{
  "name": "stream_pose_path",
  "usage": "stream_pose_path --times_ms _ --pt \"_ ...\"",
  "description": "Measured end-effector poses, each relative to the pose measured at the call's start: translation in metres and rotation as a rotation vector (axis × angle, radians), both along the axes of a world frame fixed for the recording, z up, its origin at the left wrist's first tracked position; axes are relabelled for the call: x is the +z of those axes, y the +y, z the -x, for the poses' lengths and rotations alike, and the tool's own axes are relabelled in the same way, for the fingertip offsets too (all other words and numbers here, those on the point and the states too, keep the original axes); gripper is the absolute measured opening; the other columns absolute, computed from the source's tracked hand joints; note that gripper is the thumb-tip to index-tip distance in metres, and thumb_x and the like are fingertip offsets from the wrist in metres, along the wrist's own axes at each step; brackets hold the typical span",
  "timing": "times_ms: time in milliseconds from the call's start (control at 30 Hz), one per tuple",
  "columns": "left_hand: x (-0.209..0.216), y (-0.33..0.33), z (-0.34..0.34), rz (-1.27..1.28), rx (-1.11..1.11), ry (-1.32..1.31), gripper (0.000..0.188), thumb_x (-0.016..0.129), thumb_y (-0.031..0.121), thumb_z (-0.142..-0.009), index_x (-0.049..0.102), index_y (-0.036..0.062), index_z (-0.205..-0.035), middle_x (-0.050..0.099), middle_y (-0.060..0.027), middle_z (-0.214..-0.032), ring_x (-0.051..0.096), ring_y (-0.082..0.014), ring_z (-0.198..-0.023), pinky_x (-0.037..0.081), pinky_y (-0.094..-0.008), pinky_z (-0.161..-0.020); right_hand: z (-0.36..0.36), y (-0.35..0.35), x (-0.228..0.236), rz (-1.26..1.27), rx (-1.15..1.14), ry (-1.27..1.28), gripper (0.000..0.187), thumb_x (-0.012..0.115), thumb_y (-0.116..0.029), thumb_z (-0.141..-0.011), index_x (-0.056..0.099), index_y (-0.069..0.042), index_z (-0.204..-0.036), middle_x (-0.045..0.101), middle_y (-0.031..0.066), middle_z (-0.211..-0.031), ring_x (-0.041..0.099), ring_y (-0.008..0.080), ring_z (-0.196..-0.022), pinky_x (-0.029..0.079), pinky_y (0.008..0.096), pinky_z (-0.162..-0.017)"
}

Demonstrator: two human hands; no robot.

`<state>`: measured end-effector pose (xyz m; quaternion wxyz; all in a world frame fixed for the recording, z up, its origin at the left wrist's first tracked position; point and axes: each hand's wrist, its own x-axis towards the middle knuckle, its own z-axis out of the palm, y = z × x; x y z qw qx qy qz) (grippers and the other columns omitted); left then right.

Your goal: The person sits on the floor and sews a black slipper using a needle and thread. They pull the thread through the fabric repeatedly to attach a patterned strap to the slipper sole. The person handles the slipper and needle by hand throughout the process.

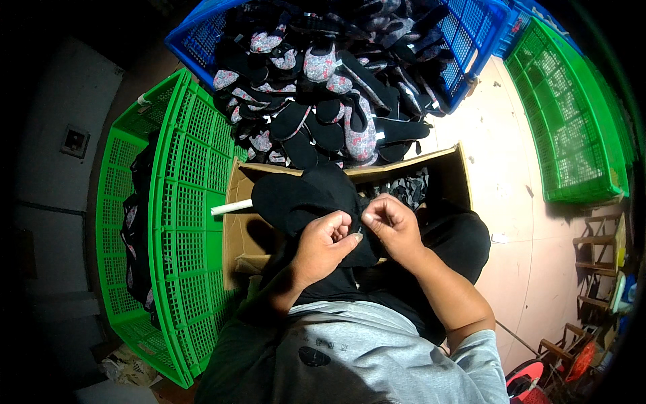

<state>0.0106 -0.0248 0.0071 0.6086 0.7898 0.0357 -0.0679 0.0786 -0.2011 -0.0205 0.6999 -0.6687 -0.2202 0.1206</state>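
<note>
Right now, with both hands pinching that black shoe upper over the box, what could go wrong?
1. The black upper is held only at its near edge by the left hand and right hand; it might slide into the cardboard box.
2. The blue crate is heaped; pieces could spill.

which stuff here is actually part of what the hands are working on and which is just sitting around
In hand:
- black shoe upper, pinched by the left hand and right hand
- cardboard box under it
- blue crate heaped with black and floral uppers

Lying about:
- green crate on the left
- green crate on the right
- wooden stools
</note>
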Motion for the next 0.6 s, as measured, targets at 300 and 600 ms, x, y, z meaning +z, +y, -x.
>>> stream_pose_path --times_ms 300,600 --pt "-0.001 -0.001 0.001 0.002 0.009 -0.022 0.018 0.074 0.002 -0.084 0.057 0.0022 -0.088 0.05 0.0044 -0.075 0.046 -0.0036 -0.069 0.042 -0.0217 -0.062 0.0 0.0 -0.004 0.052 -0.038 0.011 0.012 0.073 -0.001 -0.086 0.062 -0.001 -0.091 0.056 0.0037 -0.085 0.055 0.0106 -0.077 0.044 0.0251 -0.067" --pt "0.001 -0.001 0.0 -0.007 0.006 -0.004 0.018 0.074 0.003 -0.084 0.056 0.0022 -0.088 0.05 0.0038 -0.074 0.047 -0.0038 -0.068 0.042 -0.0219 -0.062 0.001 0.003 -0.002 0.006 -0.003 -0.008 0.012 0.072 -0.005 -0.088 0.061 -0.001 -0.09 0.055 0.0015 -0.086 0.051 0.0079 -0.074 0.042 0.0233 -0.066"
